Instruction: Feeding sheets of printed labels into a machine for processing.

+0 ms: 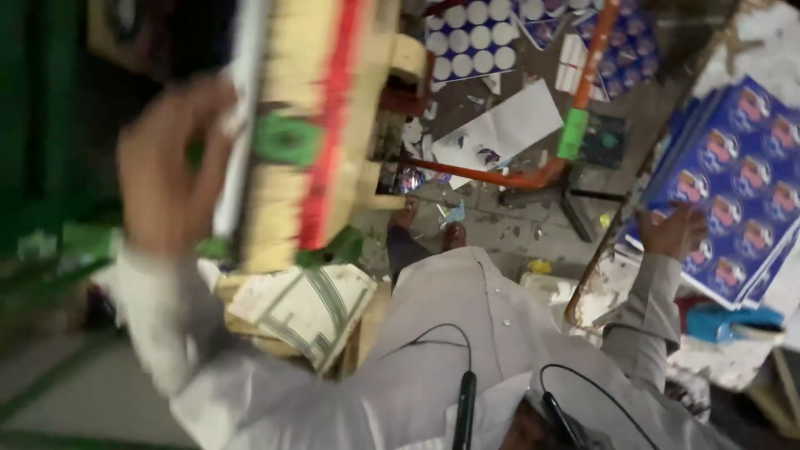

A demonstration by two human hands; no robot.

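Our left hand [171,171] closes its fingers on the press [312,125]; our right hand [673,232] lies open-fingered on the blue printed sheets [742,175].

A worn white table [754,42] carries a stack of blue printed sheets [733,183]; paper scraps [500,133] litter the floor [533,225].

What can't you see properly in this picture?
- Left hand, head view: smeared by motion blur, so its grip on the blurred white sheet edge cannot be told.
- Right hand, head view: fingers rest on the stack of blue printed sheets with round pictures; the palm is turned away.
- Yellow wooden frame with red stripe: top cut off by the picture edge.
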